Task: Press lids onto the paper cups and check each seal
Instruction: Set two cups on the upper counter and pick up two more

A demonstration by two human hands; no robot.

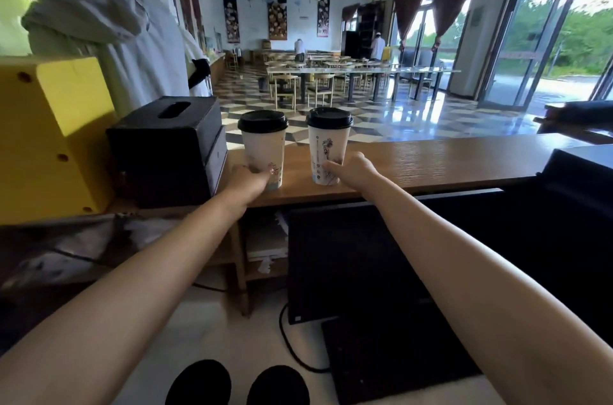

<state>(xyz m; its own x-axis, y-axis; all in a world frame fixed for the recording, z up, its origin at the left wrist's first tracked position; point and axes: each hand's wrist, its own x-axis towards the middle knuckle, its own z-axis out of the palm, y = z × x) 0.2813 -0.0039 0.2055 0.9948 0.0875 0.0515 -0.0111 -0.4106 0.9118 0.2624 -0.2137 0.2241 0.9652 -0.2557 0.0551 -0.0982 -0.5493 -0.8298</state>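
While left hand [247, 178] and right hand [352, 170] grip 2 lidded cups [263, 147] [326, 144], wooden counter [431, 159], black box [166, 152], checkered floor [252, 99] beyond.

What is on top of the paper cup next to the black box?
A black lid sits on the paper cup, covering its mouth. What is inside is hidden by the lid.
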